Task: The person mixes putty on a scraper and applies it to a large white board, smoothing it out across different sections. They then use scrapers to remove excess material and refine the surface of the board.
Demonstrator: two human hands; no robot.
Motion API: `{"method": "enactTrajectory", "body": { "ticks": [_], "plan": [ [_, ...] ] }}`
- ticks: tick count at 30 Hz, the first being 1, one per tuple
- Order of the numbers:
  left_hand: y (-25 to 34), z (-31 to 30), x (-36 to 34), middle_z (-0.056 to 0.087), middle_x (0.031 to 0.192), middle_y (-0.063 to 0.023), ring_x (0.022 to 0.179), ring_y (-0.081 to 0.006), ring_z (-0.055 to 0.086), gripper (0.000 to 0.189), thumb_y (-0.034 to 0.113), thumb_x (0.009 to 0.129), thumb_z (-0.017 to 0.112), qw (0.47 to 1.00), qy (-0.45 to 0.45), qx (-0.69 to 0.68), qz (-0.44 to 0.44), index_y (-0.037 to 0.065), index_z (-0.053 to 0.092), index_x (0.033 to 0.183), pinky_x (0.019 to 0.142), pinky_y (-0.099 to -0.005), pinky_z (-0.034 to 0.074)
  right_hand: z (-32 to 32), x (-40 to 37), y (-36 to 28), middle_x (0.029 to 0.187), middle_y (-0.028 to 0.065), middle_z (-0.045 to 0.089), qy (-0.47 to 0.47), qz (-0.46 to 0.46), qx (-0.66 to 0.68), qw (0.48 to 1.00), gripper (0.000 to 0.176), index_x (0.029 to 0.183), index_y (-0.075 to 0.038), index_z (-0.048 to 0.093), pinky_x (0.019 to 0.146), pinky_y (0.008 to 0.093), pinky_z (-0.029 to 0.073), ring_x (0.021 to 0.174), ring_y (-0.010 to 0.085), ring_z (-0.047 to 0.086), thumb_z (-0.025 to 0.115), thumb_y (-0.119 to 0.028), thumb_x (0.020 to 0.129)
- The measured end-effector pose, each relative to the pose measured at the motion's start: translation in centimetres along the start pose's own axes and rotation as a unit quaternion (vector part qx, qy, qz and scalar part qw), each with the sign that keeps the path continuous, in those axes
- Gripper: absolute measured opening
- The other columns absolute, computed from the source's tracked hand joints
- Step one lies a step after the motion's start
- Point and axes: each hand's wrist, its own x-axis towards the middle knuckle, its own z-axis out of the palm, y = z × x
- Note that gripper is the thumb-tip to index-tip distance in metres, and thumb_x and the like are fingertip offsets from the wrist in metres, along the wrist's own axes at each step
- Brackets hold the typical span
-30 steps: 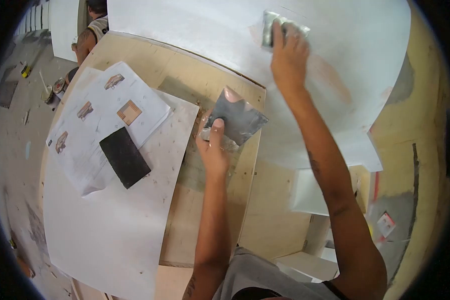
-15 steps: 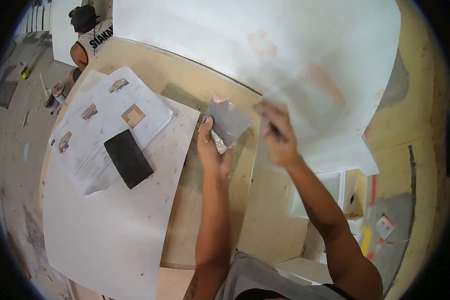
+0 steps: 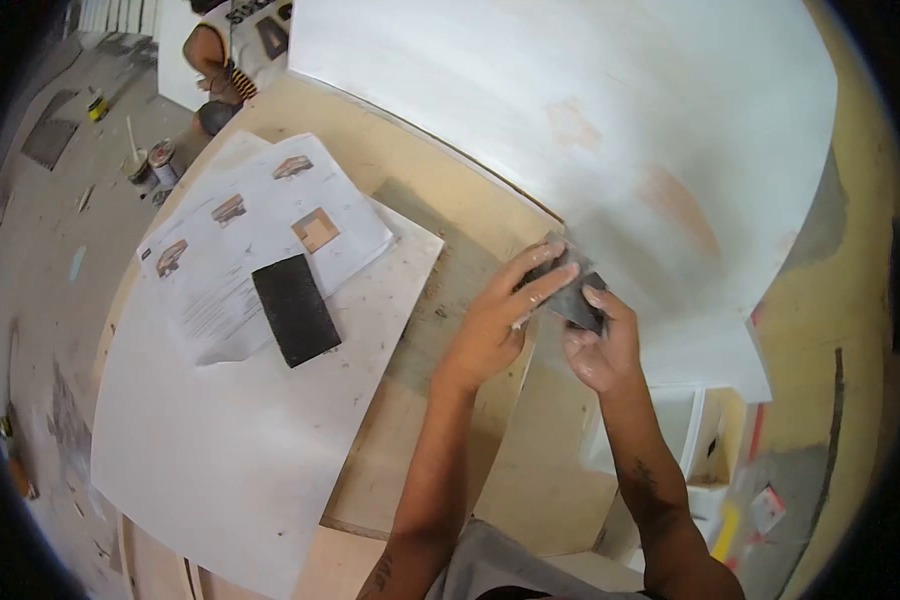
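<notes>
A dark grey flat piece [image 3: 577, 300], thin and straight-edged, is between my two hands near the edge of the white panel. My left hand [image 3: 495, 320] reaches over it from the left, with its fingers lying across the top face. From the right, my right hand [image 3: 607, 342] grips the lower edge, thumb on top and fingers curled beneath. Pale smears show on the fingers of both hands. Part of the piece is hidden under my left fingers, so its exact kind cannot be made out.
Printed sheets with pictures [image 3: 260, 225] and a black rectangular block [image 3: 296, 310] lie on a white board [image 3: 220, 450]. A large white panel [image 3: 670, 120] with pinkish patches spans the upper right. Cans [image 3: 163, 160] stand on the floor; another person [image 3: 235, 55] is beyond.
My left hand has moved right and met my right hand at the grey piece. The right hand came down slightly. The view has shifted, and the other person's arm shows more.
</notes>
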Motion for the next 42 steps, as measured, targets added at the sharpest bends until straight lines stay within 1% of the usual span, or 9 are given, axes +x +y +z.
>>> {"method": "enactTrajectory", "body": {
  "ticks": [7, 10, 12, 14, 16, 25, 29, 35, 42],
  "plan": [
    [0.2, -1.8, -0.5, 0.053, 0.133, -0.0091, 0.126, -0.0322, 0.048, 0.072, -0.018, 0.067, 0.046, 0.967, -0.045, 0.245, -0.047, 0.022, 0.062, 0.125, 0.1, -0.0447, 0.04, 4.6, 0.0, -5.6, 0.114, 0.0119, 0.062, -0.13, -0.086, -0.146, 0.977, 0.046, 0.129, 0.003, 0.048, 0.066, 0.0295, 0.057, 0.091, 0.0179, 0.065, 0.053, -0.005, 0.084],
    [-0.8, -0.6, -0.7, 0.053, 0.132, -0.0071, 0.126, -0.0303, 0.048, 0.072, -0.018, 0.067, 0.045, 0.969, -0.028, 0.229, -0.086, 0.022, 0.063, 0.124, 0.097, -0.0423, 0.041, 11.3, 1.6, -7.1, 0.11, 0.005, 0.061, -0.06, -0.261, -0.462, 0.846, 0.041, 0.129, -0.002, 0.048, 0.075, 0.0277, 0.045, 0.099, 0.0158, 0.058, 0.055, -0.011, 0.089],
    [-1.2, -0.4, -0.5, 0.053, 0.131, -0.0071, 0.124, -0.0302, 0.049, 0.071, -0.019, 0.068, 0.045, 0.981, 0.027, 0.154, -0.117, 0.021, 0.063, 0.124, 0.098, -0.0411, 0.041, 16.5, 3.9, -7.7, 0.117, 0.0054, 0.059, -0.146, -0.35, -0.696, 0.609, 0.042, 0.128, -0.005, 0.051, 0.082, 0.0305, 0.045, 0.105, 0.0197, 0.055, 0.057, -0.006, 0.086],
    [-1.3, -0.8, -0.7, 0.052, 0.133, -0.0124, 0.123, -0.0333, 0.05, 0.072, -0.021, 0.069, 0.041, 0.986, 0.055, 0.015, -0.159, 0.017, 0.06, 0.127, 0.104, -0.0373, 0.04, 19.0, 8.7, -7.3, 0.118, 0.0038, 0.058, -0.146, -0.559, -0.805, 0.138, 0.036, 0.123, -0.004, 0.055, 0.083, 0.0323, 0.044, 0.108, 0.02, 0.053, 0.057, -0.009, 0.087],
    [-1.2, -1.1, -0.8, 0.052, 0.133, -0.0124, 0.123, -0.0333, 0.05, 0.072, -0.021, 0.069, 0.04, 0.984, 0.051, 0.02, -0.167, 0.016, 0.059, 0.127, 0.104, -0.0374, 0.04, 21.3, 12.2, -5.9, 0.125, 0.0069, 0.055, -0.084, -0.568, -0.809, -0.126, 0.042, 0.122, -0.004, 0.056, 0.084, 0.0331, 0.043, 0.112, 0.0216, 0.05, 0.063, -0.016, 0.083],
    [-1.0, -2.2, -1.4, 0.055, 0.131, -0.0121, 0.123, -0.0321, 0.05, 0.069, -0.018, 0.069, 0.039, 0.985, 0.035, 0.011, -0.171, 0.013, 0.058, 0.127, 0.105, -0.0374, 0.039, 19.7, 19.1, -5.6, 0.13, 0.0057, 0.049, -0.002, -0.529, -0.788, -0.314, 0.055, 0.13, -0.002, 0.049, 0.09, 0.035, 0.038, 0.121, 0.0214, 0.042, 0.066, -0.027, 0.083],
    [-0.5, -2.3, -1.3, 0.055, 0.132, -0.0121, 0.123, -0.033, 0.05, 0.067, -0.017, 0.071, 0.039, 0.982, 0.033, 0.011, -0.186, 0.013, 0.059, 0.127, 0.106, -0.0378, 0.039, 21.2, 16.3, -4.0, 0.128, 0.0056, 0.052, 0.019, -0.415, -0.868, -0.272, 0.047, 0.122, -0.001, 0.056, 0.091, 0.0348, 0.038, 0.118, 0.0212, 0.044, 0.066, -0.023, 0.082],
    [-2.2, -0.9, -1.3, 0.056, 0.131, -0.0132, 0.123, -0.0338, 0.05, 0.066, -0.016, 0.071, 0.038, 0.987, 0.031, 0.001, -0.156, 0.012, 0.058, 0.127, 0.107, -0.037, 0.037, 24.1, 19.1, -4.7, 0.119, 0.0051, 0.056, -0.042, -0.578, -0.756, -0.305, 0.036, 0.115, -0.001, 0.062, 0.093, 0.0352, 0.038, 0.113, 0.0213, 0.048, 0.063, -0.018, 0.083],
    [-2.7, -1.1, -2.6, 0.06, 0.126, -0.0134, 0.116, -0.0259, 0.058, 0.054, -0.009, 0.079, 0.041, 0.966, 0.139, -0.057, -0.209, 0.005, 0.055, 0.13, 0.1, -0.0315, 0.043, 22.7, 16.8, -3.3, 0.11, 0.0053, 0.058, -0.037, -0.455, -0.831, -0.319, 0.037, 0.113, -0.004, 0.063, 0.093, 0.0342, 0.039, 0.106, 0.0213, 0.05, 0.066, -0.017, 0.078]
  ]
}}
